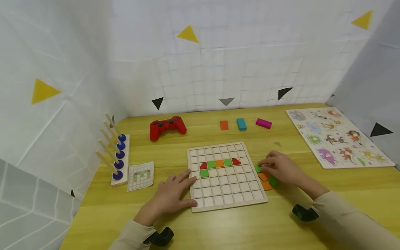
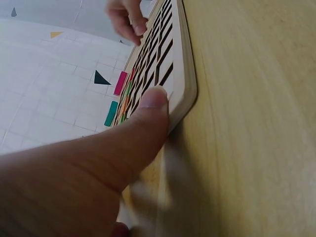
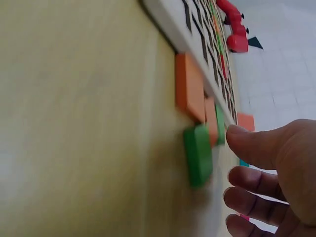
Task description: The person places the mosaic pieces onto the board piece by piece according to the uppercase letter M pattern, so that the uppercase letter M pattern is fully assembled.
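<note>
A wooden grid board [image 1: 218, 189] lies flat on the table. In its upper cells sit a red rounded tile [image 1: 203, 166], a green square tile [image 1: 211, 164], an orange square tile [image 1: 220, 163], further green tiles and a second red one [image 1: 235, 161]. My left hand [image 1: 170, 194] rests at the board's left edge, fingers extended, its thumb [image 2: 153, 101] on the near corner. By the right edge, my right hand [image 1: 282, 168] hovers over several loose tiles, orange [image 3: 190, 86] and green [image 3: 199, 155]. Its thumb and fingers are parted in the right wrist view, nothing visible between them.
Left of the board lie a pattern card [image 1: 140, 176] and a peg stand [image 1: 125, 163] with blue beads. Behind are a red game controller [image 1: 167, 127], an orange tile [image 1: 224, 125], a teal block [image 1: 241, 124] and a magenta block [image 1: 264, 123]. An animal puzzle [image 1: 340, 139] lies right.
</note>
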Demonstrator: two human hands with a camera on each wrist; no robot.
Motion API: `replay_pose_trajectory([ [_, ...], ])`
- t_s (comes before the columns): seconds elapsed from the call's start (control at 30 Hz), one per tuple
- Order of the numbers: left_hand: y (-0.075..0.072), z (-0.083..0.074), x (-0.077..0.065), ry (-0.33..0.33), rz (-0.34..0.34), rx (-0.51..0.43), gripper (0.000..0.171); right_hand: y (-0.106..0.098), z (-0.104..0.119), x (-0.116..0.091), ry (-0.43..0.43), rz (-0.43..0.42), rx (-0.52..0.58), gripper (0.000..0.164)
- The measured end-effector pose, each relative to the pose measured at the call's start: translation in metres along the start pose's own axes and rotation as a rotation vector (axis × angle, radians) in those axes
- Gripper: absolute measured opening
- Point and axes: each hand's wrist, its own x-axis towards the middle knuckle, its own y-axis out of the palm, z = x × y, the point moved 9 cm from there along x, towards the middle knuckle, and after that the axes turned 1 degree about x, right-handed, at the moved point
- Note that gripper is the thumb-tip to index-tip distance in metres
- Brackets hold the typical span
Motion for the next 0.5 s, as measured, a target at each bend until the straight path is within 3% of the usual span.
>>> replay_pose_trajectory([
  [0.23,-0.003,0.002,-0.002,-0.01,-0.006,-0.008,0.075,-0.003,-0.009,-0.004,-0.018,0.027,-0.047,0.021],
  [0.5,-0.003,-0.002,-0.001,0.004,0.007,-0.017,0.074,-0.01,-0.026,-0.007,0.078,0.009,-0.076,0.03],
])
